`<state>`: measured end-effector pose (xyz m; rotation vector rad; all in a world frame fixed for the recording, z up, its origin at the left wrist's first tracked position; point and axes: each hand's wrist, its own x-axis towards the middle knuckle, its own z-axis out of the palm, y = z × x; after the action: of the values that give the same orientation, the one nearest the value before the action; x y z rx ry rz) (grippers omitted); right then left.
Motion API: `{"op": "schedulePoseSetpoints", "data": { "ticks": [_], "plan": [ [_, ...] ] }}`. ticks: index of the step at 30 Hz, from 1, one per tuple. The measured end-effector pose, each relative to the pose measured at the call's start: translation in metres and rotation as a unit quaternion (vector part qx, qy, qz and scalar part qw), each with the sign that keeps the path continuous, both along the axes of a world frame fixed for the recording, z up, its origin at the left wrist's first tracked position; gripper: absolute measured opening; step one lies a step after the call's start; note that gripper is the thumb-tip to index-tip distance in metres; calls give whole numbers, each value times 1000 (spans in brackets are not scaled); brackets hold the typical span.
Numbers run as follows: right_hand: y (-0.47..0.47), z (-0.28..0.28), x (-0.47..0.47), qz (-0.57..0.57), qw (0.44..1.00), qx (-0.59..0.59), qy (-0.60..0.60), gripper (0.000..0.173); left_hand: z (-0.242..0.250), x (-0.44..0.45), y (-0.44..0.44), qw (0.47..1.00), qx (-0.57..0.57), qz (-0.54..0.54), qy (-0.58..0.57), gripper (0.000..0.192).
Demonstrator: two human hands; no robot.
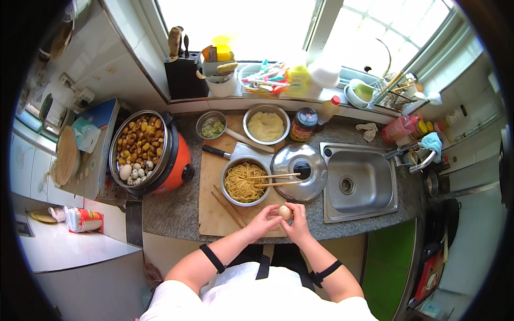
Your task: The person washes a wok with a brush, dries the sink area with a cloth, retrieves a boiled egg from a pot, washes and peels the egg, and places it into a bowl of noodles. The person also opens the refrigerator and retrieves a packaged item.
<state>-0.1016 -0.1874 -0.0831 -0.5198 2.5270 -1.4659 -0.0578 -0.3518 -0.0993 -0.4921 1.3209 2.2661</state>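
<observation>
Between the fingertips of my left hand [266, 220] and my right hand [296, 221] is a brown egg [285, 212], its shell marked by pale cracks. Both hands hold it above the counter's front edge, just right of the wooden cutting board [213, 168]. Beyond them a metal bowl of noodles [243, 182] sits on the board. One pair of chopsticks [277, 175] lies across the bowl's right rim. Another pair of dark chopsticks [229, 208] rests on the board to the left. Behind the bowl is a cleaver [241, 151] with a black handle.
A metal lid [299, 156] lies beside the sink [359, 184]. At left stands an orange cooker [176, 164] topped by a pan of chestnuts and eggs [140, 136]. Farther back are a rolling pin [249, 140], a bowl of yellowish mash [266, 124], chopped greens [213, 129] and a jar [304, 124].
</observation>
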Motion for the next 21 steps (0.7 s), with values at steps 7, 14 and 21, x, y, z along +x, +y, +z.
{"op": "schedulePoseSetpoints", "data": {
  "ticks": [7, 14, 21],
  "plan": [
    [58, 67, -27, 34, 994, -92, -48, 41, 48, -34, 43, 993, 105, -39, 48, 47],
    [118, 91, -64, 66, 993, -84, -43, 16, 64, -69, 99, 989, -31, -78, 125, 36],
    [171, 97, -95, 94, 991, -22, 94, 14, 68, -98, 149, 996, 27, -73, 40, 35]
  ]
}}
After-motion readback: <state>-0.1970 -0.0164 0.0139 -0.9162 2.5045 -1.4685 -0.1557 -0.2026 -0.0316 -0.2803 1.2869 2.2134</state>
